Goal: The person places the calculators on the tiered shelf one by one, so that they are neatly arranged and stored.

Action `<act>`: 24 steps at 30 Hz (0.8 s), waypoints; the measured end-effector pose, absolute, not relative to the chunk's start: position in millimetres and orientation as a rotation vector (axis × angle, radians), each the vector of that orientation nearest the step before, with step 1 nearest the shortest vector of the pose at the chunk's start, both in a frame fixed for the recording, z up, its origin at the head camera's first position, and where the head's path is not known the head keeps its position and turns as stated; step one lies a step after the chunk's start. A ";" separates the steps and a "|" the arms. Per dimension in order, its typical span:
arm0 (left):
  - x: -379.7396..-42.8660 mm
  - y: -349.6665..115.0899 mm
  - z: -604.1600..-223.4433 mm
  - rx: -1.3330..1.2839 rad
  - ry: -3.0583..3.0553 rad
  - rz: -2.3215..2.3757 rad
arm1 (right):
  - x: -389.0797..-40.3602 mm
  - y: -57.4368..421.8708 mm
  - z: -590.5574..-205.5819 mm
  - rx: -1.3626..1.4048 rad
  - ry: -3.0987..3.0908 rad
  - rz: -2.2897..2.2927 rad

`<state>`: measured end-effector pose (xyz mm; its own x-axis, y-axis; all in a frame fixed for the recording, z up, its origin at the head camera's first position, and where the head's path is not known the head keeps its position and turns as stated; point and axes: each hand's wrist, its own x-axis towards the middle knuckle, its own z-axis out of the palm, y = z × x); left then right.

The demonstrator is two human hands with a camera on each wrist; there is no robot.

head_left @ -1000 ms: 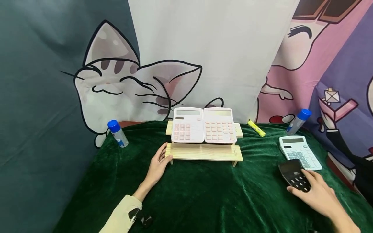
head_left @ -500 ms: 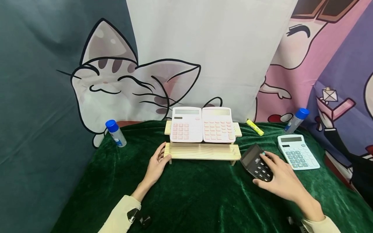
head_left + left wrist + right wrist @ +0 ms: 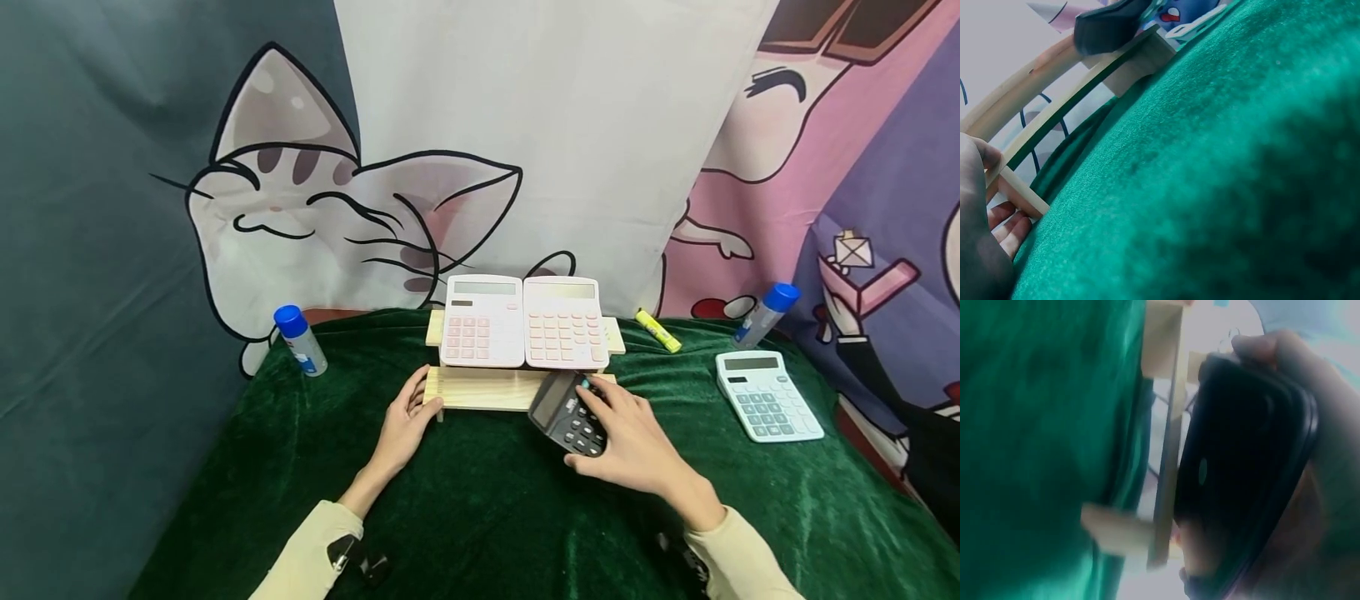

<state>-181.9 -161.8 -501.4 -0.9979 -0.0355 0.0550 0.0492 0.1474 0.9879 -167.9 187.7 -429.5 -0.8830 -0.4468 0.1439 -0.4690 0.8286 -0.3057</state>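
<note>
Gripping calculator (image 3: 567,414), shelf edge (image 3: 478,406) close, cloth (image 3: 495,508) below

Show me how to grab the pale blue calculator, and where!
I'd probably grip the pale blue calculator by its two long side edges, coming from above and the near end. It lies face up on the green cloth, narrower across than long, with cloth showing beside both edges, so fingers could fit.

The head view is bright and mostly crisp, the backdrop (image 3: 600,125) softly lit, streaks of sheen on the cloth (image 3: 480,517). In the left wrist view the left hand (image 3: 979,225) is shaded and the cloth blurs, darkening lower right. The right wrist view is hazy, the calculator (image 3: 1241,462) smeared, the upper right washed pale.
</note>
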 end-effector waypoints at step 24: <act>-182.1 -162.0 -504.7 -0.038 -2.302 -2.001 | -176.9 81.7 -441.5 0.531 -2.930 0.514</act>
